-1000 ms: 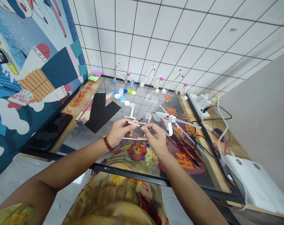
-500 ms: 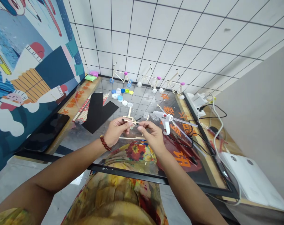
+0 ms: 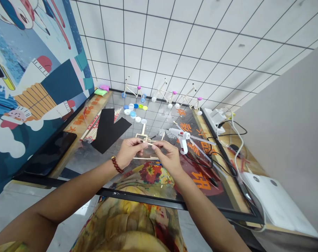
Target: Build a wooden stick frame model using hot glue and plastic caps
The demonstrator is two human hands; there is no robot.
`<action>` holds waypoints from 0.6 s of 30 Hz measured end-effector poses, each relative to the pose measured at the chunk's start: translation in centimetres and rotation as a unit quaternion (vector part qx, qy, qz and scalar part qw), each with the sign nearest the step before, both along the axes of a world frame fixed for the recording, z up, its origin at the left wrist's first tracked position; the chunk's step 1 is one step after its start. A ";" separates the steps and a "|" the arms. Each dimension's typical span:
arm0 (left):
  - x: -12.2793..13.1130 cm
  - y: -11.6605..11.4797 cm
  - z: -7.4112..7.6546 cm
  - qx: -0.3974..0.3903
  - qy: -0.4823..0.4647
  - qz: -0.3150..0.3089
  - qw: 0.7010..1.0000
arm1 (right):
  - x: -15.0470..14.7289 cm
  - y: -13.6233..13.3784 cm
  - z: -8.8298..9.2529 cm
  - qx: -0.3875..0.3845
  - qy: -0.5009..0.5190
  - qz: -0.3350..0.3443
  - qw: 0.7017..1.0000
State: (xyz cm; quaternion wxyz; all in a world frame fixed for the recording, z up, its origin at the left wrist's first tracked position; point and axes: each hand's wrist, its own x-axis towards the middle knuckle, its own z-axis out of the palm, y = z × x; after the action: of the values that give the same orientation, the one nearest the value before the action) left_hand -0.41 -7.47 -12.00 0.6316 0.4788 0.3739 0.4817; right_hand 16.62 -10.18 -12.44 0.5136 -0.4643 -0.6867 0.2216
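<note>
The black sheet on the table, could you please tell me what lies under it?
Beside the black sheet and in its notch, pale sticks with red markings show, apparently running under it; what its middle covers is hidden.

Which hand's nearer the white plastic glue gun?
Right. The right hand is just left of the white plastic glue gun and slightly nearer the body; the left hand is farther left, on the right hand's far side from the gun.

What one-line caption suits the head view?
Both hands hold a slim wooden stick over a glossy table, a white glue gun lying to the right.
</note>
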 end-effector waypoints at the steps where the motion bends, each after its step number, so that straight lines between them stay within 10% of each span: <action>1: -0.1 0.0 0.1 -0.002 -0.006 -0.005 1.000 | 0.0 0.0 0.0 0.008 -0.003 -0.001 1.000; 12: -0.9 0.8 0.6 0.044 0.009 0.000 0.999 | -0.2 0.1 0.2 0.080 -0.035 -0.015 0.996; 18: -3.0 3.6 0.6 0.075 0.042 0.191 0.978 | 1.1 1.0 -0.2 0.065 0.012 -0.081 0.995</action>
State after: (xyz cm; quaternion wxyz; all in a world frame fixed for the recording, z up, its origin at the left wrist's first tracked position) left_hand -3.40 -3.87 -11.42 0.4742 0.4645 0.4478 0.5990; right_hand 17.70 -9.22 -12.65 0.5668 -0.4812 -0.6540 0.1396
